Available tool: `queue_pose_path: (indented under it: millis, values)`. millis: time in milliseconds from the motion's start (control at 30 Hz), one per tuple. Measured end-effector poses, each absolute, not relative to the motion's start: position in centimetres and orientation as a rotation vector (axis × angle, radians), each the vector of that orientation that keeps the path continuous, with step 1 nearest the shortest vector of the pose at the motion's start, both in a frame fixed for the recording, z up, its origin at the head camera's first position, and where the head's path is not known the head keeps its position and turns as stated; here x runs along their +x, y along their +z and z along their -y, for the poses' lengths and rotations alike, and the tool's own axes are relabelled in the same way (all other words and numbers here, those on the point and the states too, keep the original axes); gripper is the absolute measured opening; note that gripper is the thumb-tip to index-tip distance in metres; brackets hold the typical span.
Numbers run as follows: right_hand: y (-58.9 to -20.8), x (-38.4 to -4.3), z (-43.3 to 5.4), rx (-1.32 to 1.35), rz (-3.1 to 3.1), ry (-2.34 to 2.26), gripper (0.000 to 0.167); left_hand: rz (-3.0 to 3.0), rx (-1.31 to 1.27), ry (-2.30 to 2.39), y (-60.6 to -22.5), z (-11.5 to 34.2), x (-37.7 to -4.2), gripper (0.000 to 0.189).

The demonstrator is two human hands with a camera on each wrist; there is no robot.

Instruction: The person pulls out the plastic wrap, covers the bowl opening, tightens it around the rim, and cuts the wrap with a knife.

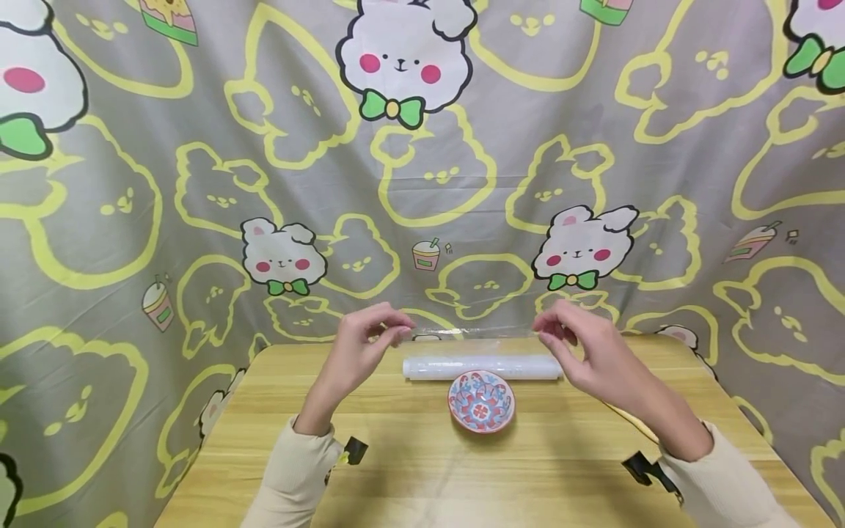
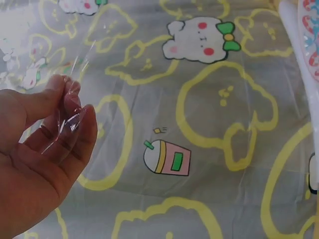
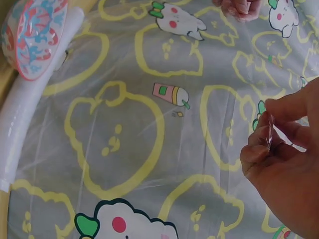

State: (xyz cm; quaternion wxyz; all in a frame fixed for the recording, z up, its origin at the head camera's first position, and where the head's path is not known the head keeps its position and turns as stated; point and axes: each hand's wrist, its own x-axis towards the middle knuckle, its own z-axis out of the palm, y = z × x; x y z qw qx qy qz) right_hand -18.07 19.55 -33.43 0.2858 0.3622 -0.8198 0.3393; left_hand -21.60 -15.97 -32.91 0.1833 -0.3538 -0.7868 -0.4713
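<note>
A sheet of clear cling film point(image 1: 472, 332) stretches between my two hands above the table. My left hand point(image 1: 361, 343) pinches one corner between thumb and fingers; crumpled film point(image 2: 71, 122) shows there in the left wrist view. With its thumb and fingertips, my right hand point(image 1: 590, 353) grips the opposite corner, where a fold of film point(image 3: 270, 133) glints. Below, the white cling film roll point(image 1: 425, 369) lies crosswise on the table. In front of it stands a small bowl point(image 1: 482, 402) with a red and blue flower pattern, overlapping the roll in the head view.
The wooden table point(image 1: 422, 469) reaches back to a grey curtain point(image 1: 462, 183) printed with rabbits and yellow outlines. A thin yellowish strip point(image 1: 634, 422) lies on the table beneath the right forearm. Black wrist mounts hang at both sleeves.
</note>
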Motion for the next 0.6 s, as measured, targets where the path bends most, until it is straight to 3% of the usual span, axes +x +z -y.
queue_pose_path:
  millis: [333, 600]
  values:
    - [-35.1, -14.6, -19.7, 0.998, 2.201, 0.927, 0.039, 2.190, -1.178, -1.504, -35.0, 16.9, -18.8, 0.015]
    - [-37.2, -12.3, -19.9, 1.171, 2.099, 0.978, 0.044, 2.213, -1.388, -1.562, -36.9, 17.5, -17.6, 0.017]
